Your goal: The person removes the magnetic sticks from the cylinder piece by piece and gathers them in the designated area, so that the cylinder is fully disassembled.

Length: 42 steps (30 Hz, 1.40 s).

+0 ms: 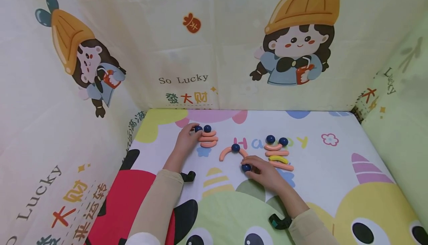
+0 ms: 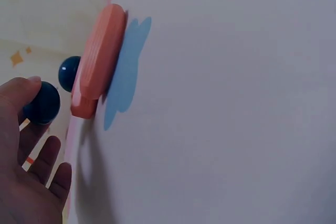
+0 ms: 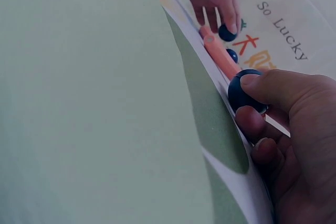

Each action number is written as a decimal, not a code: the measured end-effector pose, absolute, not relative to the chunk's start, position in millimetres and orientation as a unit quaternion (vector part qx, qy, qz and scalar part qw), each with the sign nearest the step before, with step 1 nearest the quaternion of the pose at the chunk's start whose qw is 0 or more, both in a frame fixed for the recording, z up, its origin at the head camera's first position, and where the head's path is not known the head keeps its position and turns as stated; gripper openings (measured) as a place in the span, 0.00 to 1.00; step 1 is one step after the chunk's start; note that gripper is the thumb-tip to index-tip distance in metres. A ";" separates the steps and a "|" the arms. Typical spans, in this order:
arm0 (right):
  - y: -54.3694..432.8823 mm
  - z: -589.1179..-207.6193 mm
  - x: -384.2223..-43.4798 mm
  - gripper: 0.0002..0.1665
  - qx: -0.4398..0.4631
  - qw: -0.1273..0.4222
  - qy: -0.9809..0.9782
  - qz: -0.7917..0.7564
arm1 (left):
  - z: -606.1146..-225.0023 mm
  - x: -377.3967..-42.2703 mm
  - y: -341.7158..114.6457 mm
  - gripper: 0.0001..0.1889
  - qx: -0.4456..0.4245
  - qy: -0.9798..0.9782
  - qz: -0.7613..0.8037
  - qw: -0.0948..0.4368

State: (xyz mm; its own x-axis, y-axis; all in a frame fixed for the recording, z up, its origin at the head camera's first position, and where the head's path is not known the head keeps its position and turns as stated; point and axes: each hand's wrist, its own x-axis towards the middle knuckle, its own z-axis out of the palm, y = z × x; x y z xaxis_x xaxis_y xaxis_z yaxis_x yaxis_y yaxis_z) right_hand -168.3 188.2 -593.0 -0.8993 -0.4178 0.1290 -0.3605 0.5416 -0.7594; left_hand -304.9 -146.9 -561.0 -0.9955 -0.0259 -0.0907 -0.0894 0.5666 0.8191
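Note:
My left hand [image 1: 188, 140] pinches a dark blue ball [image 2: 43, 103] between thumb and fingers, at the far left group of pieces. Beside that ball sits a second blue ball [image 1: 207, 128], above a stack of salmon-pink sticks [image 1: 208, 139], some curved and some straight. Between thumb and fingertips my right hand [image 1: 264, 172] pinches another blue ball [image 3: 247, 92], near the right end of a curved pink piece [image 1: 226, 152]. A blue ball [image 1: 235, 147] lies at the top of the arch that two curved pink pieces form; the right one is partly hidden by my right hand.
To the right stands another group: two blue balls [image 1: 270, 139] above pink sticks [image 1: 277, 153] and a yellow curved piece [image 1: 278, 159]. A printed cartoon cloth [image 1: 214, 204] covers the table, and patterned curtains [image 1: 234, 52] hang at the back and sides.

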 end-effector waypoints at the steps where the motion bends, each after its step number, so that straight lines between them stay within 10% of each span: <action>1: 188.1 -593.1 -168.2 0.21 -0.221 0.033 0.878 -0.422 | -561.8 -307.2 -147.1 0.22 -0.035 0.885 0.462 0.036; 30: 188.0 -594.0 -168.7 0.21 -0.226 0.021 0.880 -0.417 | -571.0 -324.3 -144.8 0.28 -0.008 0.892 0.449 0.058; 42: 188.9 -593.8 -168.1 0.21 -0.223 0.025 0.881 -0.416 | -571.1 -288.7 -135.1 0.17 0.003 0.896 0.438 -0.075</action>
State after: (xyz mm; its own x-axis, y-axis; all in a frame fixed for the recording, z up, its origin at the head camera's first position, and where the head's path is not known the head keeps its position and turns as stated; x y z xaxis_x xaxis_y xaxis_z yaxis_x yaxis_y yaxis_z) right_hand -168.1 188.9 -593.8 -0.8997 -0.4130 0.1414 -0.3715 0.5543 -0.7448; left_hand -288.7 -135.1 -571.1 -0.9886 -0.0600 0.1378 0.0718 0.6164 0.7841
